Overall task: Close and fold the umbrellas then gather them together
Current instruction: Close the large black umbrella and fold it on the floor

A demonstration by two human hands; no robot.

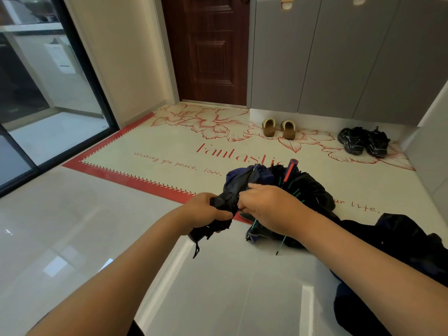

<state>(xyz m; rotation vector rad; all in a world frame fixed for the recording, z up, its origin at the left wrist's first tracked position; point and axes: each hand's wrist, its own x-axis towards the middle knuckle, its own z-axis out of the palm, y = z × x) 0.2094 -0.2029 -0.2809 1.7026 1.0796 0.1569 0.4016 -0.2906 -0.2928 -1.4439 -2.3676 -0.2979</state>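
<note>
Head view: the floor mat (150, 146) carries red print reading "Fantastic" in large letters, with "Wishing you peace, love," beneath it in script and "ur life." showing further right, the rest covered by umbrellas. The grey cabinets (339, 57) behind the mat have their doors shut, so their contents cannot be told.

A dark navy and black umbrella (238, 180) is held above the mat's red border, collapsed, its fabric loose and crumpled. The left hand (206, 213) grips its lower end with fingers wrapped tight round the bunched cloth, and a black strap (196, 251) dangles below. The right hand (269, 204) is just beside the left, fingers curled and pinching the fabric.

Behind the hands a second umbrella (312, 187) lies on the floor at the mat's edge, black and rumpled, with a red handle (291, 168) pointing up and teal rib tips poking out. A third dark umbrella (397, 241) lies on the tiles to the right.

Tan slippers (278, 128) and black shoes (363, 140) sit on the mat by the cabinets
</note>
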